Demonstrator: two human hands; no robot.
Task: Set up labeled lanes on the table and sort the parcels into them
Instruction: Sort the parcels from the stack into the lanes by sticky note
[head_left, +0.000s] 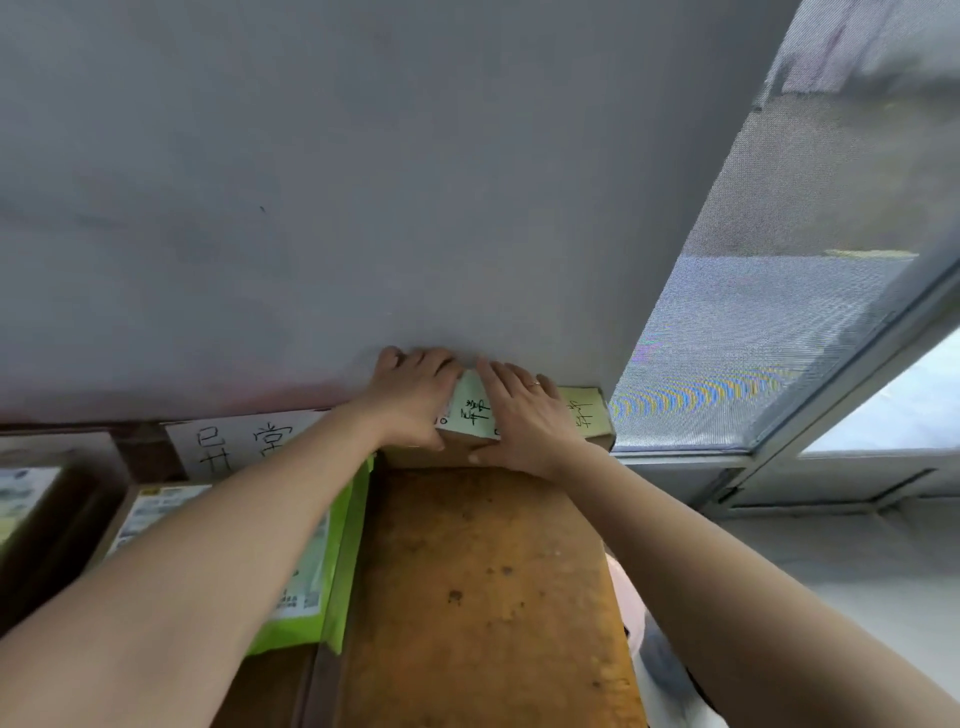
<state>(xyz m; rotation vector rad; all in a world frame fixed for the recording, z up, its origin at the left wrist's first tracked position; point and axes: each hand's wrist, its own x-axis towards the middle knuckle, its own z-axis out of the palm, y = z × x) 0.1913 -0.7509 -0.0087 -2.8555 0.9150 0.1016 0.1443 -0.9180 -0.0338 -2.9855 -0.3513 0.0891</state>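
Step in hand: lane set-up; a label is being fixed at the head of the right-hand lane, and no parcel lies in that lane yet.
Pale green label (475, 410): handwritten card at the far end of the table (478, 571), against the grey wall (363, 182), lying on a low brown box (457, 451).
Left hand (415, 395): fingers curled over the far edge, thumb at the card's near left corner; appears to pinch that end.
Right hand (519, 415): fingers straight and flat, pressing the card's right half down.
Yellow label (582, 413): just beside the right hand, on the same box.
White label (239, 441): heads the lane to the left.
Green parcel (332, 545): lies in that left lane, partly under the left forearm.
Next move calls for: smoothing the card flat and square to the lane, letting go without dragging it, then reaching for a parcel.
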